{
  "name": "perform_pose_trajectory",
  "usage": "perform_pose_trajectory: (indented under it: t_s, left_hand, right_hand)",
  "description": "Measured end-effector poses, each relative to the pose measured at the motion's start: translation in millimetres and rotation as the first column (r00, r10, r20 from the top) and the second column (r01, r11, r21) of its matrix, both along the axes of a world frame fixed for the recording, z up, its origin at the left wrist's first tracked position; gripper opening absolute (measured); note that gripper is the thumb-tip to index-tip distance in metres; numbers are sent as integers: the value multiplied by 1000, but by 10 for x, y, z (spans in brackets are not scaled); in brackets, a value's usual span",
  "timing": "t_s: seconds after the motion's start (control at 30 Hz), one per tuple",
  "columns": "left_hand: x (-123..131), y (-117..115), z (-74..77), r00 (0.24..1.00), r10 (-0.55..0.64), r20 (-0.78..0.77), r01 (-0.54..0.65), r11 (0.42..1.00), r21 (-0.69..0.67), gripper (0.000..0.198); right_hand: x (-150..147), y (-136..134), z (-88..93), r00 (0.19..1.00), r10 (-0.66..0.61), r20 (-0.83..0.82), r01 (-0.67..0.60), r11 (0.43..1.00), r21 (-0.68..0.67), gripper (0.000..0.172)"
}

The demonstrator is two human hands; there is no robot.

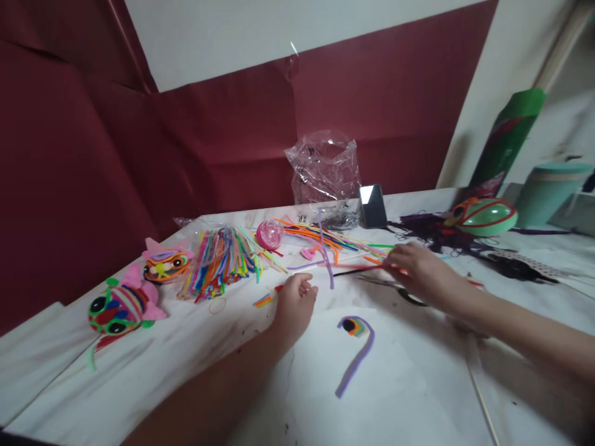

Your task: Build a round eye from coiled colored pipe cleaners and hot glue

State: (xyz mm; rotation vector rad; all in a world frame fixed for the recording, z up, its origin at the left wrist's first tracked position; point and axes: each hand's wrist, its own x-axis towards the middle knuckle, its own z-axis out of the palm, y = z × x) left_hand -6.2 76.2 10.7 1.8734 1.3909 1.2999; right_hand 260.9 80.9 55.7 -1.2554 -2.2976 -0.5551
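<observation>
My left hand [296,303] is low over the white table, its fingers curled; whatever may be in them is hidden. Short orange, yellow and blue pipe cleaner pieces [264,301] lie just left of it. Farther right, my right hand [411,267] has its fingers bent down at the loose pipe cleaners, and its fingertips are hidden. A black pipe cleaner [356,271] lies near those fingers, and black-handled scissors [411,298] are beneath the wrist. Between the hands stretches a purple pipe cleaner [326,257]. On white paper nearer me rests a curved purple pipe cleaner [365,356] beside a rainbow-edged eye shape [356,326].
Two decorated pink balls [123,310] sit at left beside a bag of pipe cleaners [223,260]. Behind are a pink ball [269,235], a clear plastic bag [325,167] and a phone [373,206]. A green balloon [488,215] and a lidded cup [548,195] stand at right.
</observation>
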Motion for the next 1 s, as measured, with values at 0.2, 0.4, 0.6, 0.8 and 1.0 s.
perform_pose_trajectory:
  t_s: [0.2, 0.4, 0.6, 0.8, 1.0]
  left_hand:
    - [82, -74, -111, 981, -148, -121, 156, 986, 58, 14]
    - [122, -151, -101, 960, -201, -193, 214, 976, 47, 16]
    - [112, -105, -106, 953, -243, -183, 248, 969, 5, 18]
    - [102, -69, -120, 954, -264, -141, 263, 964, -27, 17]
    - [97, -48, -143, 954, -263, -144, 270, 963, 27, 18]
  right_hand:
    - [-70, 448, 424, 921, -388, -46, 381, 918, -107, 27]
    - [-501, 1055, 246, 920, -391, 2, 377, 886, -269, 23]
    - [-682, 1564, 157, 935, -354, 30, 334, 846, -416, 30]
    - [-318, 1606, 271, 871, -486, 64, 460, 764, -452, 31]
    - [-315, 1424, 42, 848, -513, 134, 497, 680, -539, 32]
